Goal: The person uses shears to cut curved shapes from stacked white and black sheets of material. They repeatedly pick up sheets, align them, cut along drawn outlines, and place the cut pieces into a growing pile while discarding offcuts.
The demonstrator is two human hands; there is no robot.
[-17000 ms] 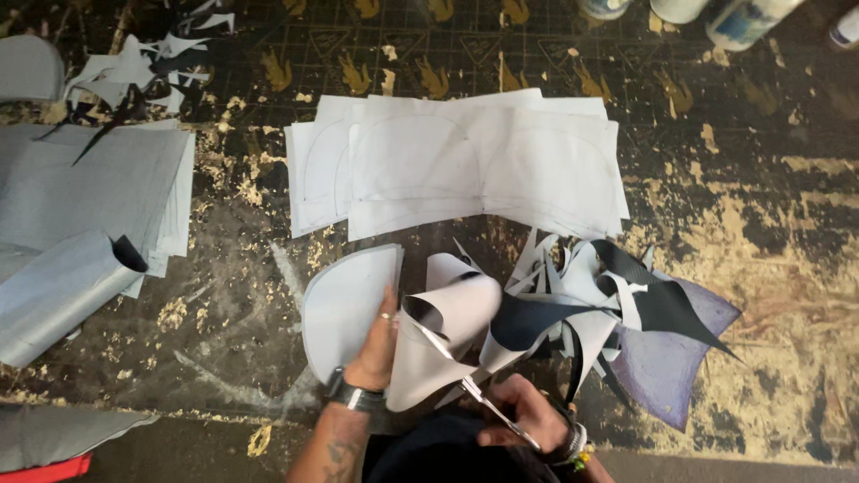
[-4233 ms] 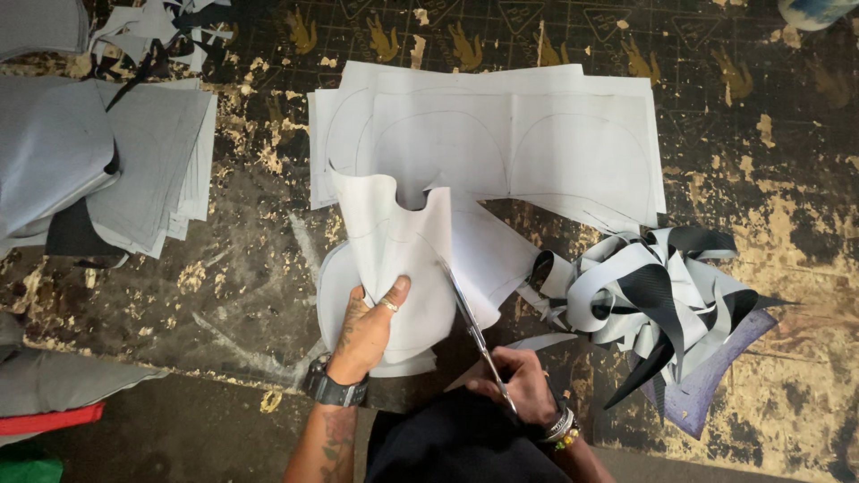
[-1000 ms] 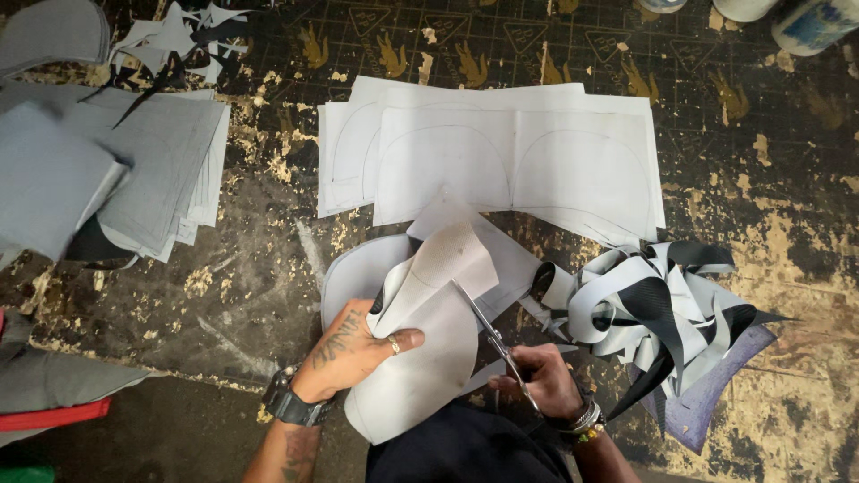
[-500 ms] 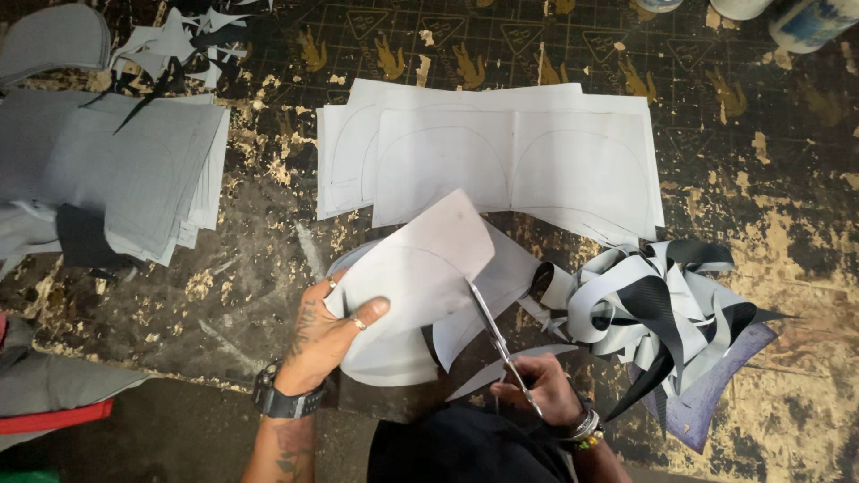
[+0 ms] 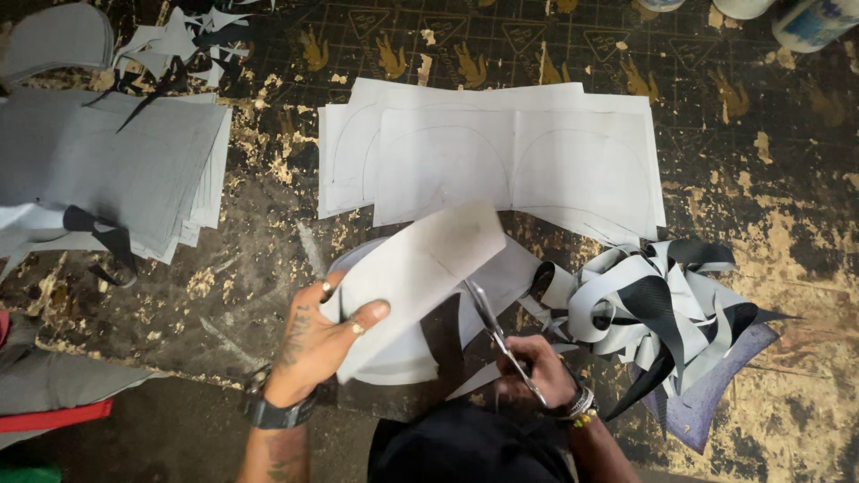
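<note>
At the lower centre of the frame, a person's left hand (image 5: 315, 344), a dark watch on its wrist, grips a pale grey sheet of thin flexible material (image 5: 420, 273) between thumb and fingers, lifting its squared end clear of the worktop (image 5: 268, 268), while the right hand (image 5: 528, 380), closed through the handles of a pair of metal scissors (image 5: 497, 335), points the blades up into the sheet's right edge. Whether the blades are parted or closed cannot be told from this angle. Beneath the held sheet lie rounded grey pieces (image 5: 403, 358), partly hidden. Just to the right, a tangled heap of curled grey and black offcut strips (image 5: 653, 309) rests on a purplish-grey scrap (image 5: 707, 394), suggesting a good deal of trimming is already done. Above the hands, in the upper centre, a spread of white sheets marked with faint curved outlines (image 5: 501, 156) lies flat and, as far as can be seen, uncut, so more cutting appears to remain. At the upper left sits a neat stack of square grey sheets (image 5: 116, 170) with a dark strip draped over its lower edge, and smaller grey snippets (image 5: 188, 36) are scattered beyond it. The dark, paint-flecked cutting surface is heavily worn, and the bases of several containers (image 5: 810, 18) line the top right edge. A red-edged object (image 5: 54, 416) shows at the lower left.
</note>
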